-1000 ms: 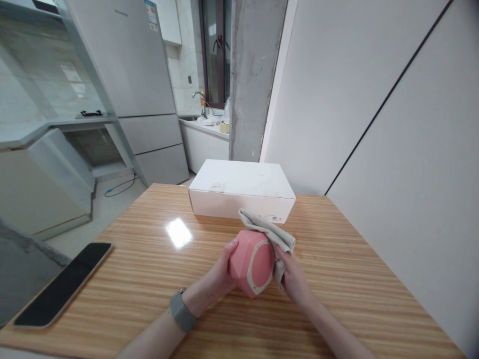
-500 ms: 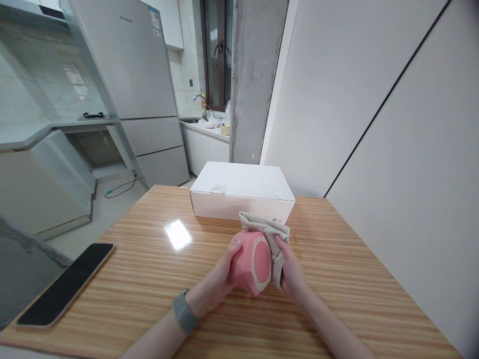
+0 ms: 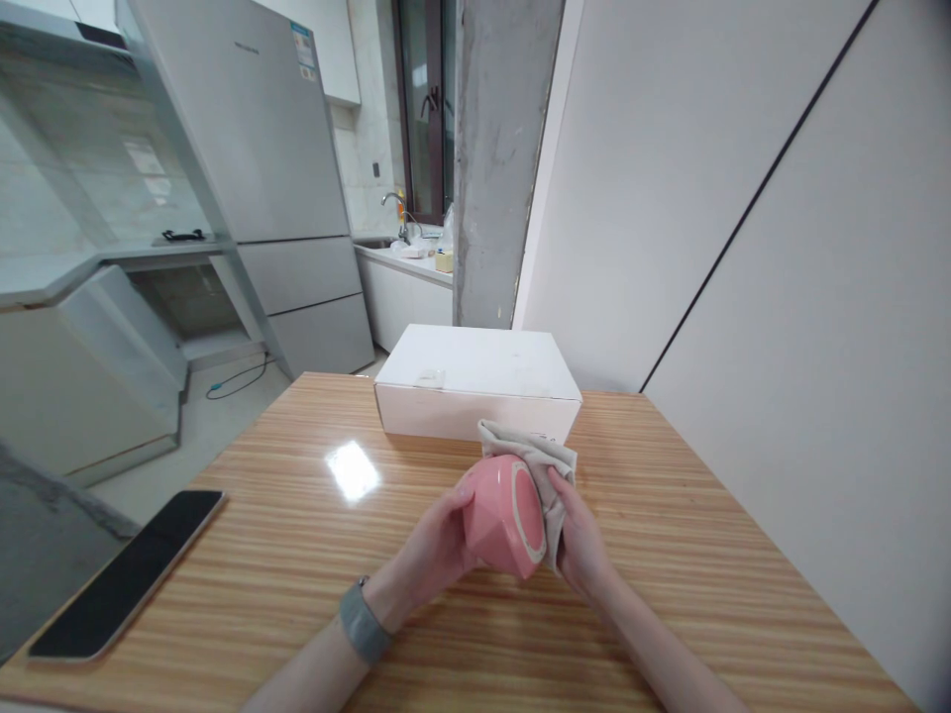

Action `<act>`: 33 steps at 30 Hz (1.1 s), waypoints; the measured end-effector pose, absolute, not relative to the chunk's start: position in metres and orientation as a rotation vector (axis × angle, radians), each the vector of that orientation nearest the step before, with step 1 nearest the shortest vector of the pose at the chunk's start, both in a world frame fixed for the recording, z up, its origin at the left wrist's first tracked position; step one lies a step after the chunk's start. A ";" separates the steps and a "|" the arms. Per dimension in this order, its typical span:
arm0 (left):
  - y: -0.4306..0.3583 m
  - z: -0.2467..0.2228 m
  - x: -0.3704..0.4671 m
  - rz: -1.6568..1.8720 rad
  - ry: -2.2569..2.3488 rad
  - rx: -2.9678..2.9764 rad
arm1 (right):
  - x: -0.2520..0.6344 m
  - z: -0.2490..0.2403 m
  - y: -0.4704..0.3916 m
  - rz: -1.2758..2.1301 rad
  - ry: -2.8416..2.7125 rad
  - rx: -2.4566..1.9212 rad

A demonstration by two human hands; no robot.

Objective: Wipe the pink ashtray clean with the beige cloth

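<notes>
Over the near middle of the counter (image 3: 713, 574), I am finding the pink vessel (image 3: 496, 525) hanging tilted between both hands, its base facing right. The left hand (image 3: 438, 535) is pinching its left side, thumb lying along the wall; the other left fingers are mostly passing out of sight. Against the base side, the grey-beige cloth (image 3: 546, 465) is lying folded. The right hand (image 3: 583, 540) is pinching it, thumb on the near face, remaining fingers largely hidden. Contact pressure I am not able to confirm.

I am judging the step to be wiping. For good work, I am recommending a firm left hold clear of the surface under the cloth, flat cloth between right fingers and wall, and separate attention to the pale base ring. Smooth facets are probably offering little grip, so I am favouring a low carry.

Farther out, the white box (image 3: 479, 361) is standing behind; the dark phone (image 3: 130, 574) is lying well apart at left.
</notes>
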State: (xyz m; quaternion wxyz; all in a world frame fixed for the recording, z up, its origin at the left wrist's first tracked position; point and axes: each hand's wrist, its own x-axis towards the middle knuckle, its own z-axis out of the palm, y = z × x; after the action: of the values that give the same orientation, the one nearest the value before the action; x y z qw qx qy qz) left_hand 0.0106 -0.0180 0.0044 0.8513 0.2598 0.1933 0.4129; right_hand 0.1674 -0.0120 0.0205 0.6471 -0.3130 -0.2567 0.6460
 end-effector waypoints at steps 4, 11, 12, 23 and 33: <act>-0.019 -0.004 0.013 0.946 0.474 0.639 | 0.168 0.015 -0.011 1.494 -0.626 -0.693; -0.013 -0.021 0.018 0.892 0.510 0.572 | 0.171 0.005 -0.011 1.368 -0.756 -0.797; -0.012 -0.022 0.019 0.885 0.510 0.546 | 0.172 0.004 -0.011 1.353 -0.772 -0.812; -0.016 -0.013 0.018 0.805 0.508 0.435 | 0.178 0.010 -0.016 1.264 -0.993 -0.798; -0.020 -0.006 0.012 0.805 0.378 0.705 | 0.179 -0.001 -0.002 1.356 -0.792 -0.781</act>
State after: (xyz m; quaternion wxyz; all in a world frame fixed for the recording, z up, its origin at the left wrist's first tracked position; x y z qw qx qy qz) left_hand 0.0122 -0.0200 -0.0061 0.8434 0.3337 0.1790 0.3812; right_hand 0.1790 -0.0019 -0.0007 0.6397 -0.3423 -0.3472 0.5943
